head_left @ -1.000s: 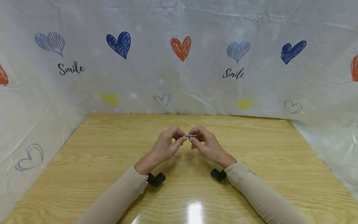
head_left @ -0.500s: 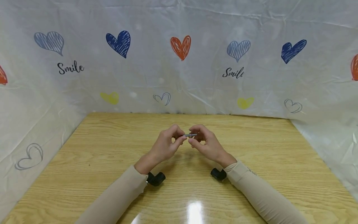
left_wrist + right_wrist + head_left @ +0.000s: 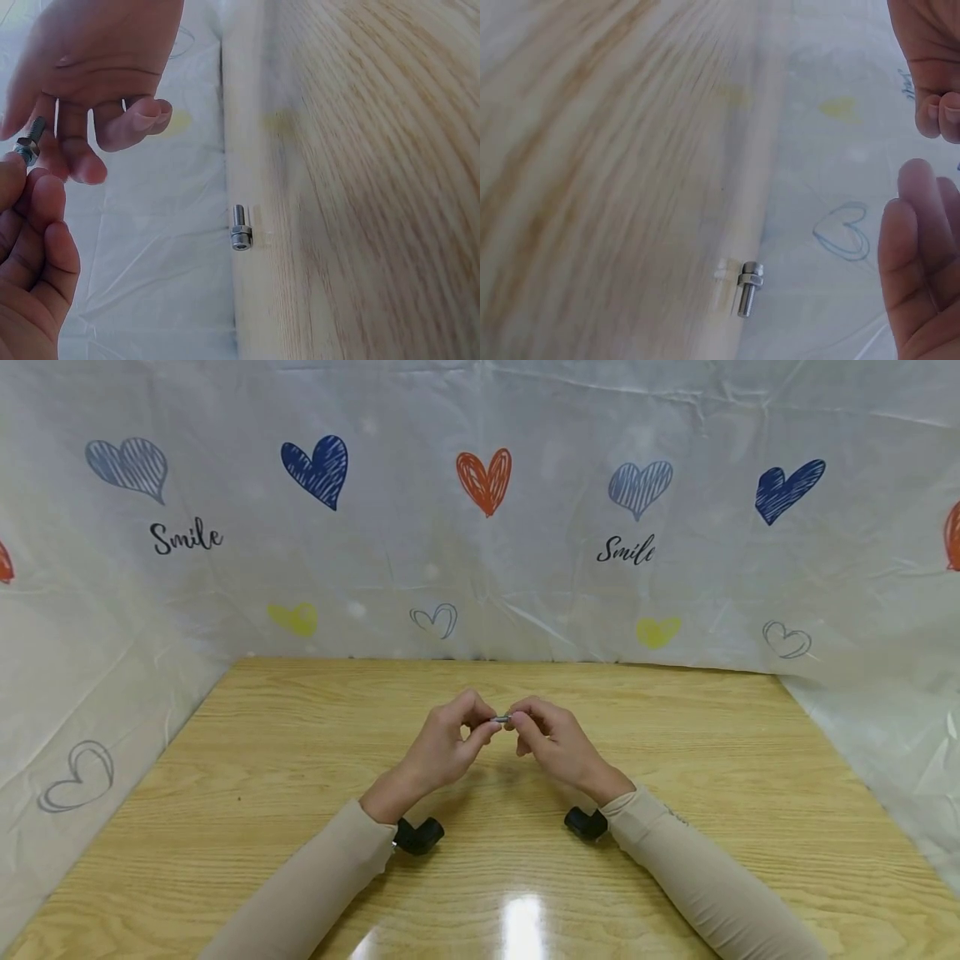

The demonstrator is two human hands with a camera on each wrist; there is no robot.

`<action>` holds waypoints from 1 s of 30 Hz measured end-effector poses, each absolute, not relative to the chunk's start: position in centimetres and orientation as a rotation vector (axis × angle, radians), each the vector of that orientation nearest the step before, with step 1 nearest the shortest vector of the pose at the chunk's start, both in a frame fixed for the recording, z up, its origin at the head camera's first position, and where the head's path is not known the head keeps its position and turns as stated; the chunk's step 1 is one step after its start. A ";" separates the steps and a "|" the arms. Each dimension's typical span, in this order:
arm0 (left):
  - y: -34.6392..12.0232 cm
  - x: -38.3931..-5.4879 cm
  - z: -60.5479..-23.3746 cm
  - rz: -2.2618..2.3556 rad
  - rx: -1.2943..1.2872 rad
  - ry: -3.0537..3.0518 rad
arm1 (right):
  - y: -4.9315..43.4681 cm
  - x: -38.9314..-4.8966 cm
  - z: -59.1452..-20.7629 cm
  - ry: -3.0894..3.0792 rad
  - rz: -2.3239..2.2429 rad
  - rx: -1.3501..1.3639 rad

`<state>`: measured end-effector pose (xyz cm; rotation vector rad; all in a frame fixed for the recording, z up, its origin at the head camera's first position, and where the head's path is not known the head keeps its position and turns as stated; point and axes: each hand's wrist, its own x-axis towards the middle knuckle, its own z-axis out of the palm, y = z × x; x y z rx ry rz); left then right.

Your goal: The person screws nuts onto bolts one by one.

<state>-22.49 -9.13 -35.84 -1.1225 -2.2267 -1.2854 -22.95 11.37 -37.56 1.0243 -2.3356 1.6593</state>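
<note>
Between the fingertips of my left hand (image 3: 442, 747) is a small metal bolt (image 3: 501, 719), held level above the table. In the left wrist view its threaded shank points toward my right hand (image 3: 105, 90), and a nut (image 3: 27, 150) sits on it close to the left fingertips. In the head view my right hand (image 3: 562, 747) pinches at the nut with thumb and index finger, covering the bolt's right end. A second bolt with a nut (image 3: 240, 229) lies on the table beyond the hands; the hands hide it in the head view.
The wooden table (image 3: 300, 718) spreads around both hands. A white sheet (image 3: 555, 585) printed with hearts hangs behind it and along both sides. Black wrist-camera mounts (image 3: 418, 837) stick out under both cuffs.
Half a second ago the right thumb and index finger stood apart around the bolt's right end; now they have come together over it. The left hand keeps its pinch.
</note>
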 end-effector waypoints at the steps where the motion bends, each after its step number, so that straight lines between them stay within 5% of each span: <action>1: -9.2 -22.5 -35.8 -1.282 -1.121 -2.230 | 11.4 -22.9 -37.5 -2.338 1.662 1.026; 30: -9.2 -22.4 -35.7 -1.254 -1.121 -2.239 | 11.0 -20.9 -34.4 -2.321 1.668 1.066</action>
